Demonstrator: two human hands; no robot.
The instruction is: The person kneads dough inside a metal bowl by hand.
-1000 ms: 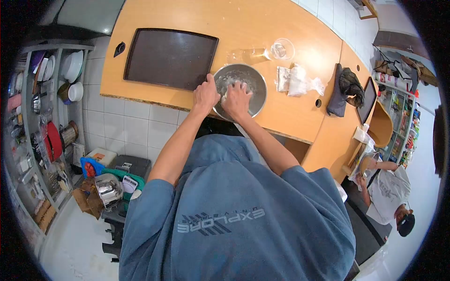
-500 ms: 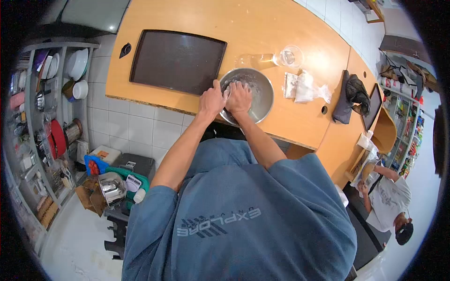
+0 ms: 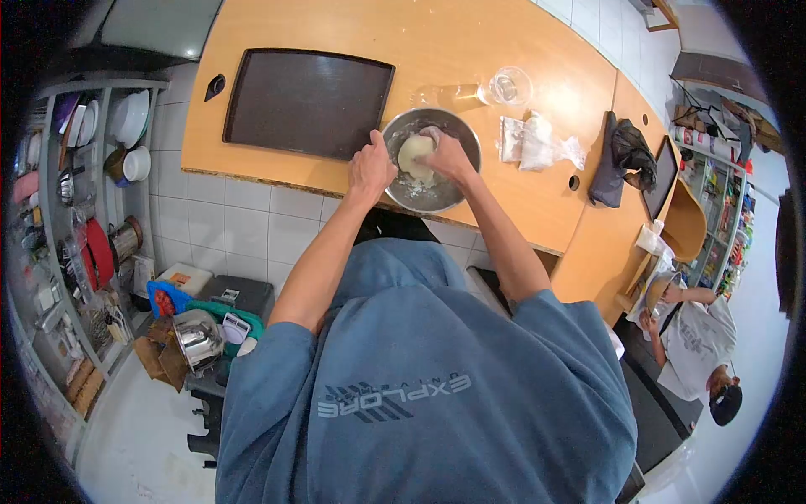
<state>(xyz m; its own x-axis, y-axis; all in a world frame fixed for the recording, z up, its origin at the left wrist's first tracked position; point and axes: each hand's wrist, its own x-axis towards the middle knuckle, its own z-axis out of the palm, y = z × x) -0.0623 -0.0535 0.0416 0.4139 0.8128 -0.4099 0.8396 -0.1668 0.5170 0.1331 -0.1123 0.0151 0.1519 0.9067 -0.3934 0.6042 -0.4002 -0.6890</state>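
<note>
A steel mixing bowl [image 3: 467, 137] stands at the table's near edge. Inside it lies a pale lump of dough [image 3: 413, 154], with floury scraps stuck to the bowl's bottom and wall. My left hand [image 3: 372, 166] is closed on the bowl's left rim. Reaching in from the right, my right hand [image 3: 451, 157] grips the right side of the dough, fingers at its far edge and thumb nearer me. Part of the dough is hidden under that hand.
A dark baking tray [image 3: 306, 105] lies left of the bowl. Behind and right are a clear plastic cup [image 3: 510, 86] and plastic bags of white powder [image 3: 537, 141]. Farther right are a dark cloth bundle [image 3: 630, 155] and another person [image 3: 697, 336].
My right hand has shifted from pressing down in the bowl to its right side, uncovering the dough. My left hand has moved onto the left rim. The view has shifted slightly.
</note>
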